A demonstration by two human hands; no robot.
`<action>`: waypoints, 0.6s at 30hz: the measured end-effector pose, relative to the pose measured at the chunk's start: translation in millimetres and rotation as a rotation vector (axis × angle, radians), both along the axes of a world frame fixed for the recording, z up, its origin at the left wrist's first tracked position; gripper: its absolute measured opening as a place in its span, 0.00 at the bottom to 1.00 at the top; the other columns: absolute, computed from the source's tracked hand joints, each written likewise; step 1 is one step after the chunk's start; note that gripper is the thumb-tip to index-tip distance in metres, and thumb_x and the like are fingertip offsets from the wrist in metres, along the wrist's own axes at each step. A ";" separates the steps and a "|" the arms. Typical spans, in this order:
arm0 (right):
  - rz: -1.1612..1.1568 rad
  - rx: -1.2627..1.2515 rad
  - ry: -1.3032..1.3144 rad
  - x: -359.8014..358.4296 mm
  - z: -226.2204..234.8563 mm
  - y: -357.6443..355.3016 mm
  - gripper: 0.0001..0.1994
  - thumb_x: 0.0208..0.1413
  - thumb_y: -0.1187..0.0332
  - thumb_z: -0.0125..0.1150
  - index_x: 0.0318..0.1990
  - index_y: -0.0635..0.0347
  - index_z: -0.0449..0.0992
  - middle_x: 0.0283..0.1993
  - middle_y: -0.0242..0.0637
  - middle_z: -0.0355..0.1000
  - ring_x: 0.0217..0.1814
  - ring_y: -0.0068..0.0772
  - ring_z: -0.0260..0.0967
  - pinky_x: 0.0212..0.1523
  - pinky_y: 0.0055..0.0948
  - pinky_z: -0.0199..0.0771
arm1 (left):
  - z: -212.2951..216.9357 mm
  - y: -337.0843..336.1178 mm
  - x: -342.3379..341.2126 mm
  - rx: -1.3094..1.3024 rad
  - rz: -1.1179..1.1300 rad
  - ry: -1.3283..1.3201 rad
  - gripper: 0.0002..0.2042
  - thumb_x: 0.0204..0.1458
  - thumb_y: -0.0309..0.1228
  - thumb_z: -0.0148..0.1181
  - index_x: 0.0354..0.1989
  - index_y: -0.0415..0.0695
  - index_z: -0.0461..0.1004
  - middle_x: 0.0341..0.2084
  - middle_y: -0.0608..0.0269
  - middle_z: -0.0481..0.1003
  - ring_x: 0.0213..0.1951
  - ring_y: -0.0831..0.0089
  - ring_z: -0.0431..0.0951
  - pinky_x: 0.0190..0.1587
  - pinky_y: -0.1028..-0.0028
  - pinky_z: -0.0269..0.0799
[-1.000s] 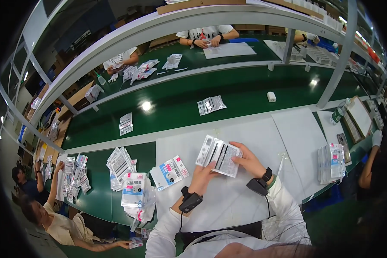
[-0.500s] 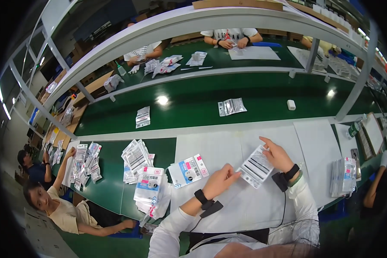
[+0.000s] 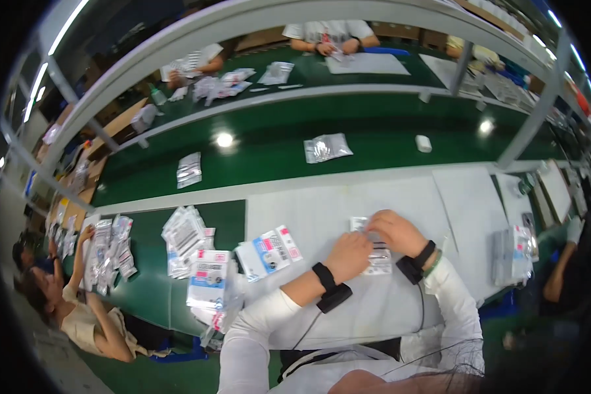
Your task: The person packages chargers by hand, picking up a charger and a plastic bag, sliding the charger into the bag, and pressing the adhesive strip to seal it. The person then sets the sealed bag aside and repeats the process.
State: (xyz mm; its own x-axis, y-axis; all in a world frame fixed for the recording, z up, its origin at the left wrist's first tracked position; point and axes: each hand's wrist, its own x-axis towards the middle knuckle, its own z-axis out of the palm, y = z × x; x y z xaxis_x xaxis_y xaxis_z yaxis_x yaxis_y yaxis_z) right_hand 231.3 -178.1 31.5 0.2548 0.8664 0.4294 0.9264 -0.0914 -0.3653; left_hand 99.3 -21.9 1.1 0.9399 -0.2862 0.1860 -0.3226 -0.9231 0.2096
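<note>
A flat white packet with dark printed stripes (image 3: 379, 264) is in front of me over the white work surface, partly covered by my hands. My left hand (image 3: 349, 256) closes on its left edge, fingers bent together. From above right, my right hand (image 3: 399, 231) has its fingers curled down at the upper part of the packet; the fingertips are partly hidden. To the left of my left hand lie flat blue, white and pink packets (image 3: 269, 253). Beyond them is a stack of similar packets (image 3: 209, 281), with a pile of silvery striped packets (image 3: 185, 233) behind it.
A bundle of packets (image 3: 512, 256) stands at the right. Farther back lie two silver pouches (image 3: 328, 148) (image 3: 190, 170) and a small white block (image 3: 423, 143). A grey metal frame (image 3: 308, 105) crosses the bench. A person (image 3: 88, 312) sits at the left; others work across the bench.
Both hands have come together over the striped packet, and the left has moved from beside it onto its edge. The packet sits straighter and farther left in view; the whole view has shifted.
</note>
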 end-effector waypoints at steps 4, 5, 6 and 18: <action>0.003 -0.050 0.171 -2.5 -26.9 -12.0 0.16 0.49 0.78 0.60 0.48 0.59 0.76 0.49 0.40 0.74 0.55 0.44 0.70 0.54 0.36 0.73 | 24.8 2.0 7.4 -0.076 -0.084 0.056 0.11 0.45 0.27 0.58 0.39 0.45 0.75 0.39 0.59 0.74 0.47 0.60 0.71 0.48 0.63 0.65; 0.019 -0.035 0.285 -1.0 -31.8 -15.2 0.18 0.50 0.78 0.60 0.50 0.58 0.76 0.53 0.40 0.73 0.57 0.43 0.69 0.56 0.35 0.72 | 21.9 4.2 7.9 -0.079 -0.119 0.038 0.11 0.45 0.30 0.61 0.38 0.46 0.75 0.39 0.61 0.75 0.46 0.61 0.72 0.47 0.64 0.65; 0.057 -0.012 0.399 1.4 -34.8 -13.6 0.19 0.50 0.78 0.59 0.52 0.57 0.76 0.56 0.40 0.72 0.59 0.42 0.69 0.58 0.35 0.71 | 18.9 8.0 8.8 -0.076 -0.132 0.022 0.11 0.45 0.33 0.64 0.38 0.46 0.75 0.39 0.62 0.75 0.45 0.61 0.74 0.47 0.65 0.65; 0.250 -0.221 0.272 13.2 -26.8 -13.4 0.28 0.53 0.71 0.64 0.64 0.50 0.70 0.72 0.35 0.58 0.74 0.47 0.52 0.71 0.40 0.56 | 28.9 -2.9 2.2 -0.257 -0.065 0.281 0.07 0.49 0.28 0.57 0.37 0.44 0.75 0.37 0.63 0.78 0.43 0.65 0.78 0.37 0.61 0.76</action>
